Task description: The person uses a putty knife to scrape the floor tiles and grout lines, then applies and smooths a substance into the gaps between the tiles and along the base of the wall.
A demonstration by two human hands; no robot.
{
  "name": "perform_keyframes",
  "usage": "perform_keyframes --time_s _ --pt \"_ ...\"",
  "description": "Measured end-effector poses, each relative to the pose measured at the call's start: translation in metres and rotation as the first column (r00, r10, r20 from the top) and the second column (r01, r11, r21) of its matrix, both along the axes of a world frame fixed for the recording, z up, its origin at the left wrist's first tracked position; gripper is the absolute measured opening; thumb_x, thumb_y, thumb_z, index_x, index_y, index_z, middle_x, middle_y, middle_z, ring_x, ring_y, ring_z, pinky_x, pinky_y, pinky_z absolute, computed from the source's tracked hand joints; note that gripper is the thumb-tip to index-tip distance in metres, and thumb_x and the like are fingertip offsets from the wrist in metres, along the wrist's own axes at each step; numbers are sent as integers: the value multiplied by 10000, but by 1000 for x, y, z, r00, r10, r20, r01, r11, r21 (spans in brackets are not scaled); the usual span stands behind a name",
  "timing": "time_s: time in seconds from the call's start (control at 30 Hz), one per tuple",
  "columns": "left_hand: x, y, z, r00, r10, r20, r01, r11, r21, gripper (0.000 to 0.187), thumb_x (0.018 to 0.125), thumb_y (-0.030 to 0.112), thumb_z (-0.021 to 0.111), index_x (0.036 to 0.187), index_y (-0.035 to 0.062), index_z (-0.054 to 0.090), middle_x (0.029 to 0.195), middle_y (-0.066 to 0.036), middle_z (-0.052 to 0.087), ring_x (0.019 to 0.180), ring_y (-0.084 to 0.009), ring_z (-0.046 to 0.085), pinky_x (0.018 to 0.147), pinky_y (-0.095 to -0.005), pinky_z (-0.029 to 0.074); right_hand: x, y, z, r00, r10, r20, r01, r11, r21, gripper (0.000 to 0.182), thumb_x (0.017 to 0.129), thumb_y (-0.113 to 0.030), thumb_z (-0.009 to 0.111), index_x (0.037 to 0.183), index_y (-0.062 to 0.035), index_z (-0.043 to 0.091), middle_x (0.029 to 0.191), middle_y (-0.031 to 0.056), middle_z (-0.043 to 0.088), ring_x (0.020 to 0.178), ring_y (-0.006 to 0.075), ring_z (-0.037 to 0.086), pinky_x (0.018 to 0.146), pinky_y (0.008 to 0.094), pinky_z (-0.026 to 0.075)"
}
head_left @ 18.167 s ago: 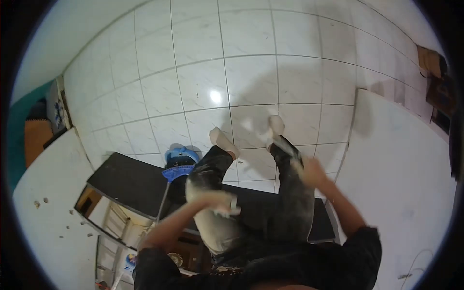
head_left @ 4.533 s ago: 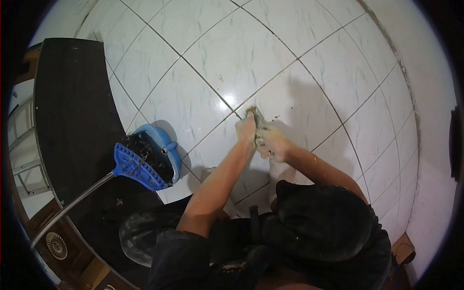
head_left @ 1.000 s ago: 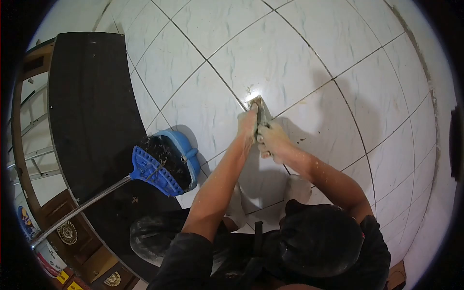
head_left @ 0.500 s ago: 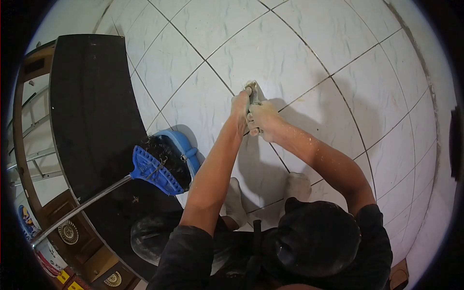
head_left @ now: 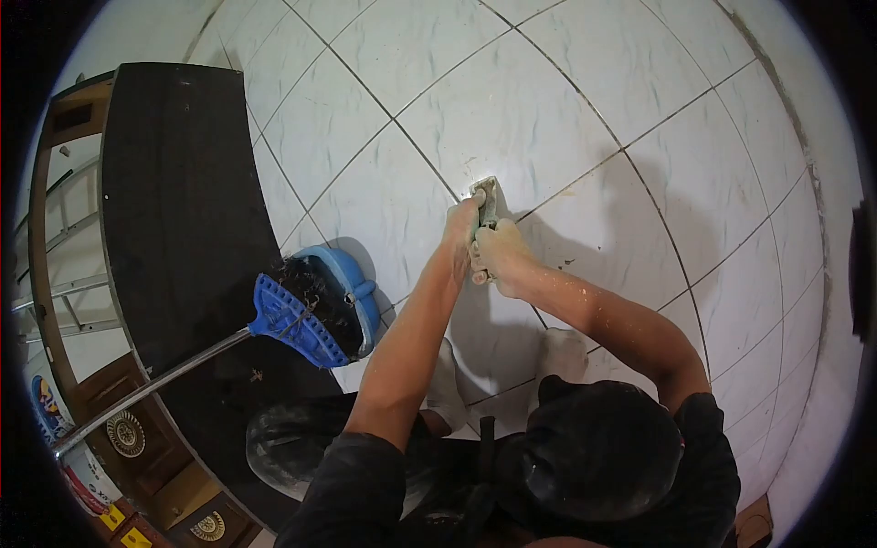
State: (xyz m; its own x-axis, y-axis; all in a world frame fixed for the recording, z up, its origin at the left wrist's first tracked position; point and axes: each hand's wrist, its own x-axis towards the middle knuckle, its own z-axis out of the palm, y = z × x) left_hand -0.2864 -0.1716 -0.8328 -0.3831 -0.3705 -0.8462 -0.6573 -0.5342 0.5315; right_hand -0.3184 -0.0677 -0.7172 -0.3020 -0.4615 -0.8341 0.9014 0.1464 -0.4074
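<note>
A putty-smeared scraper [head_left: 487, 196] lies against the white tiled floor [head_left: 548, 110], close to a grout line. My left hand [head_left: 463, 224] is closed on its left side, with the thumb pressed along the blade. Wrapped round the handle end is my right hand [head_left: 505, 254], just behind the left one. Both hands look dusty with pale powder. Most of the handle is hidden by my fingers. Small crumbs and a faint pale smear lie on the tile just beyond the blade.
To the left a blue dustpan [head_left: 364, 288] with dark debris stands beside a blue broom [head_left: 297, 320] with a metal pole. A black panel [head_left: 178, 173] leans there, with a ladder [head_left: 68, 292] beyond. My knees and feet are close below my hands.
Both hands have drawn the scraper back towards my body and slightly right. More of its blade face shows now. The dustpan and broom stay in place.
</note>
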Motion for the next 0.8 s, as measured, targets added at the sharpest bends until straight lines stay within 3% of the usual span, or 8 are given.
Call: perform_keyframes --time_s 0.13,0.23,0.33,0.43,0.53,0.6,0.67,0.8 --pt "-22 -1 37 993 28 119 -24 999 -42 345 923 365 567 842 40 650 691 -84 602 567 -218 563 518 -405 435 -11 -6 -11 999 6 -47 -4 999 37 86 850 -15 410 781 -49 448 638 44 434 475 144 384 409 334 327" --pt "-26 -5 33 985 63 160 -74 995 69 355 918 368 579 865 29 669 722 -86 624 599 -211 573 555 -397 446 -17 -7 -12 999 25 -42 -26 1000 -18 68 856 -22 414 798 -44 441 642 49 436 477 151 395 402 343 326" --pt "-5 4 22 999 -4 39 7 997 -83 375 925 383 566 894 26 680 775 -106 646 614 -212 578 568 -406 449 -2 -1 7 1000 -2 -13 2 1000 -4 69 853 -11 417 795 -41 439 636 48 430 476 152 394 404 341 321" --pt "-14 -4 33 985 -65 157 79 994 -80 349 926 359 579 880 25 671 761 -99 630 598 -221 567 563 -414 447 3 -2 -10 1000 3 -11 -3 1000 3 75 850 -3 419 794 -47 440 632 46 426 472 152 389 414 340 324" --pt "-22 -5 44 991 -16 133 14 1000 16 346 939 394 536 858 69 625 708 -92 592 566 -233 551 517 -427 428 -14 -6 -13 999 -34 -5 34 996 -77 118 846 3 422 761 13 504 607 104 463 468 193 430 409 373 343" --pt "-17 -2 41 990 -26 136 20 999 46 344 948 419 495 847 105 596 687 -92 577 554 -230 542 496 -425 416 -12 0 -2 999 19 48 -15 996 -89 94 851 -10 426 777 -64 449 623 39 420 472 146 381 418 336 311" --pt "-6 4 21 996 87 37 -88 996 20 369 951 444 458 837 115 578 677 -99 578 530 -249 539 470 -434 417 -9 4 -7 993 -40 107 49 996 -77 96 851 -14 427 772 -64 449 622 37 420 470 143 376 421 336 304" --pt "-18 -6 44 996 13 84 -25 990 142 351 948 416 487 891 88 600 707 -97 595 568 -245 567 492 -428 434 -22 -11 -25 987 -112 112 127 983 -131 112 850 -22 427 753 -72 448 614 27 414 464 137 361 423 328 280"
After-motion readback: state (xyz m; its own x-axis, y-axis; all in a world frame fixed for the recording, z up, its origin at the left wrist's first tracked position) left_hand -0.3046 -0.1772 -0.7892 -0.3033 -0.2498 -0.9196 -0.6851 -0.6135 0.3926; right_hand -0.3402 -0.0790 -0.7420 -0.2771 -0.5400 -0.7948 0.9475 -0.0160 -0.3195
